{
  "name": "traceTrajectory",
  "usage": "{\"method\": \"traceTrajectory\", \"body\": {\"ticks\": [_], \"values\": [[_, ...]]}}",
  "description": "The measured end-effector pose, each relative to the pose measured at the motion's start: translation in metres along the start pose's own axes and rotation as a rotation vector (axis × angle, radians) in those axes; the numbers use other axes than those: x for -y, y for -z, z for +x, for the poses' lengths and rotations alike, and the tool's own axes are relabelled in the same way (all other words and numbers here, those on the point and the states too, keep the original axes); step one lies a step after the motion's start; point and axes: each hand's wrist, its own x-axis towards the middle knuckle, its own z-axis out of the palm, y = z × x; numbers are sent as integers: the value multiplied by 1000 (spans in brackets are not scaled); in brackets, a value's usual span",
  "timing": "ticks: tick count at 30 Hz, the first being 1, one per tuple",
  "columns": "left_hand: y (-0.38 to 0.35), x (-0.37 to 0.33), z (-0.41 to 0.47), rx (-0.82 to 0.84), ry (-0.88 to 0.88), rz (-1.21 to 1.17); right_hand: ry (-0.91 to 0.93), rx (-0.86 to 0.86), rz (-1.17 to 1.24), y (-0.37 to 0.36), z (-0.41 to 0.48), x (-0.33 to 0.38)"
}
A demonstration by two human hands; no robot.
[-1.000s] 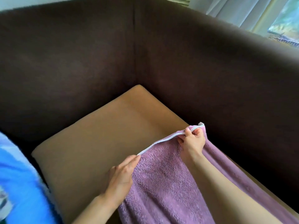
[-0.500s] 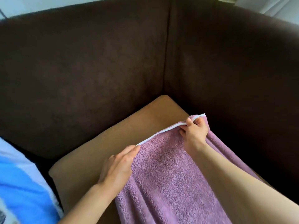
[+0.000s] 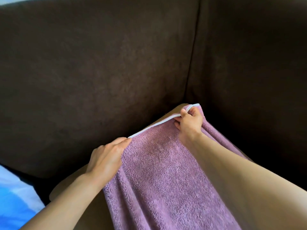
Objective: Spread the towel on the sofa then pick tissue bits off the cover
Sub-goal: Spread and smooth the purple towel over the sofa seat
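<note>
Both hands are on the purple towel (image 3: 166, 180) now. The left hand (image 3: 106, 156) is gripping one end of its white-trimmed edge, and the right hand (image 3: 189, 122) is pinching the other end (fingers curled round the trim), deep in the corner of the dark brown sofa (image 3: 116, 63). The edge is stretching between them while the rest is draping over the tan seat cushion (image 3: 96, 213) — a blue cloth (image 3: 15, 201) is sitting at lower left.
</note>
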Motion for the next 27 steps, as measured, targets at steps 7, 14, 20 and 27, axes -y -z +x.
{"method": "traceTrajectory", "body": {"ticks": [7, 14, 20, 27], "values": [[-6, 30, 23, -9, 1, 75, -4, 66, -62, -25, 19, -13], [-42, 38, 7, 96, 70, 151, -23, 143, -115, -21, 21, -58], [-62, 35, -4, 177, 165, 118, -61, 156, -168, -14, 30, -92], [-78, 25, -9, 234, 146, 275, -76, 329, -230, 3, 27, -98]]}}
